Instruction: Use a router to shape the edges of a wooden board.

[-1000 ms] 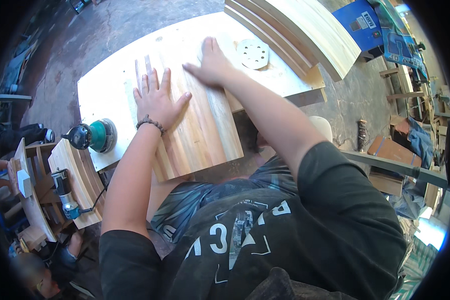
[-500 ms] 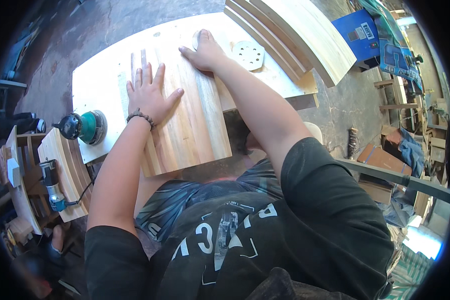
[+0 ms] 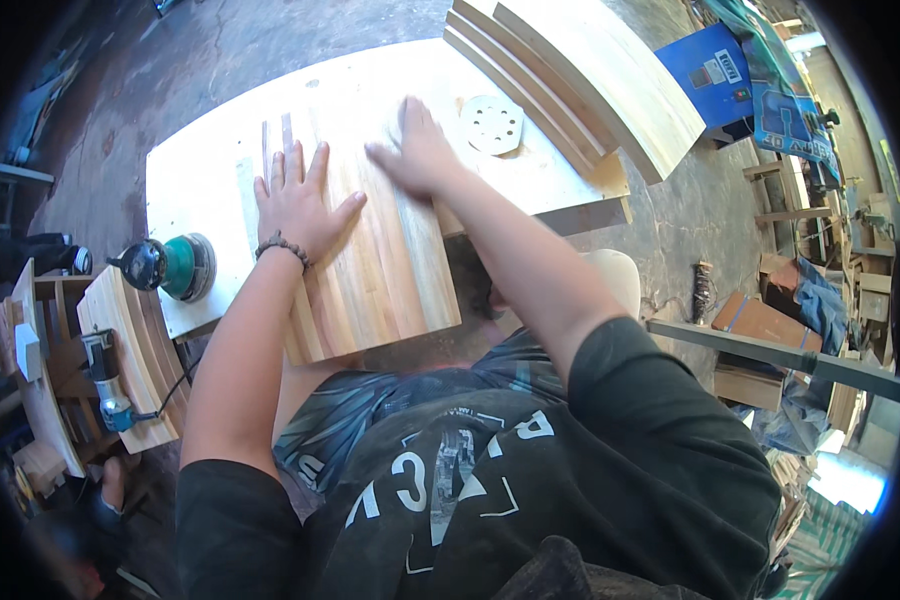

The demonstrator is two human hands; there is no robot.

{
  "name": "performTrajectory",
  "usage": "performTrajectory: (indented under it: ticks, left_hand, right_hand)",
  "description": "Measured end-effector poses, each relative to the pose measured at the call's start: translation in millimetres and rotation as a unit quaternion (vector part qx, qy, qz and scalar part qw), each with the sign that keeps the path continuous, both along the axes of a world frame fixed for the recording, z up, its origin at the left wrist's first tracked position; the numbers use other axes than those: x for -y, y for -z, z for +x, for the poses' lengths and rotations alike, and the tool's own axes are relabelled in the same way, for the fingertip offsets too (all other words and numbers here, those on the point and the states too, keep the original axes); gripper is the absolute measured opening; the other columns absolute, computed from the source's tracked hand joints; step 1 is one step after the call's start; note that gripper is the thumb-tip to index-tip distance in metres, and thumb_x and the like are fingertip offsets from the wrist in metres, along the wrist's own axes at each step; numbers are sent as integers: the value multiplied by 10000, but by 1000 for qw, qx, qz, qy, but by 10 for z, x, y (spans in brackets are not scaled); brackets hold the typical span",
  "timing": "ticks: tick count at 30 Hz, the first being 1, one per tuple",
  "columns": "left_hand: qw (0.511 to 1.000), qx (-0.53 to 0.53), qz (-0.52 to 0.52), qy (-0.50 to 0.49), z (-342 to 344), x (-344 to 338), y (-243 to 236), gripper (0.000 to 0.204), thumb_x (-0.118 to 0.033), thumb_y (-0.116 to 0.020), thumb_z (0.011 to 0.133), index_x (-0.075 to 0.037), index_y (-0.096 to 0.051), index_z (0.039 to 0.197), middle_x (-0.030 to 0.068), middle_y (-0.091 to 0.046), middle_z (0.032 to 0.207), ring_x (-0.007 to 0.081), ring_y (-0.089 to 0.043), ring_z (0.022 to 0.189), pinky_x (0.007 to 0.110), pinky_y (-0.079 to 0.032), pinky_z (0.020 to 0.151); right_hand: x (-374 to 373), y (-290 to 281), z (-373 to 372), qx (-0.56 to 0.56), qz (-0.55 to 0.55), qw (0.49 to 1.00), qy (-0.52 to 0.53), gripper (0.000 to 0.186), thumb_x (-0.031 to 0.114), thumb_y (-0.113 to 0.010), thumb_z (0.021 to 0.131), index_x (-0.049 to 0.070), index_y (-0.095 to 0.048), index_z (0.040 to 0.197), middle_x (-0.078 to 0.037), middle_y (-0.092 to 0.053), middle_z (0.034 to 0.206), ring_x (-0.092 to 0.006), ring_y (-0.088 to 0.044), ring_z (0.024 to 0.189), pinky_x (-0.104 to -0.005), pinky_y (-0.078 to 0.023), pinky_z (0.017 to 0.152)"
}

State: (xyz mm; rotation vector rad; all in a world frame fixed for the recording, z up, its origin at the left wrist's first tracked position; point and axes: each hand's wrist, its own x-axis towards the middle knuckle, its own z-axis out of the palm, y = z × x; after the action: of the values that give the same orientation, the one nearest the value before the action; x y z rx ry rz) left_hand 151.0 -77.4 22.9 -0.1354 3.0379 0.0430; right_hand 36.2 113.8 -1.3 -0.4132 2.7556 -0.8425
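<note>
A laminated wooden board [image 3: 390, 290] of pale and brown strips lies on the white worktable [image 3: 195, 150], its near end overhanging the edge. My left hand [image 3: 300, 205] rests flat on the board, fingers spread, with a beaded bracelet at the wrist. Farther up and to the right, my right hand [image 3: 420, 155] presses on the board's right side, fingers together and thumb out, slightly blurred. What lies under its palm is hidden now; a pale rounded edge like a sanding disc showed there earlier. A white sanding disc with holes [image 3: 493, 125] lies right of that hand.
A green and black orbital sander [image 3: 182, 266] stands on the table's left corner. Curved wooden boards [image 3: 600, 75] are stacked at the far right, beside a blue box [image 3: 705, 78]. On the left, a blue and silver power tool [image 3: 110, 385] with a cord lies on more boards [image 3: 145, 345].
My right hand has slid toward me and slightly right along the board. My left hand stays flat in nearly the same place.
</note>
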Motion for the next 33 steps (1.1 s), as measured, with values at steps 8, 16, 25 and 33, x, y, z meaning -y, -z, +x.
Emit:
performTrajectory:
  ticks: [8,16,25,33]
  left_hand:
    - [1000,7,0,-9,6,-12,-11,976,-774,-573,962,-249,-327,1747,185,-215,1824,386,-170,1693,637,-139,1343]
    - [1000,7,5,-16,12,-12,8,981,-782,-577,956,-247,-339,1742,176,-221,1825,381,-175,1692,627,-141,1345]
    - [1000,10,4,-10,-4,-12,-25,979,-782,-576,957,-248,-339,1743,181,-225,1823,384,-179,1690,632,-146,1342]
    - [1000,4,1,-10,15,-5,9,980,-779,-581,954,-249,-340,1743,182,-229,1822,389,-183,1688,635,-145,1338]
  right_hand:
    - [60,108,-193,-56,-25,998,21,1156,603,-730,962,-135,-191,1669,-338,-295,1724,-455,-286,1623,-486,-247,1345]
    - [3,31,137,23,49,999,-2,1212,605,-738,956,-140,-121,1686,-350,-213,1760,-450,-180,1671,-463,-196,1367]
    - [30,63,-7,-8,93,995,-31,1215,675,-656,992,-147,-95,1690,-389,-131,1766,-481,-119,1678,-473,-157,1378]
    - [142,-116,-210,-49,-16,999,11,1265,716,-672,964,-158,-106,1681,-391,-144,1762,-475,-158,1672,-471,-202,1369]
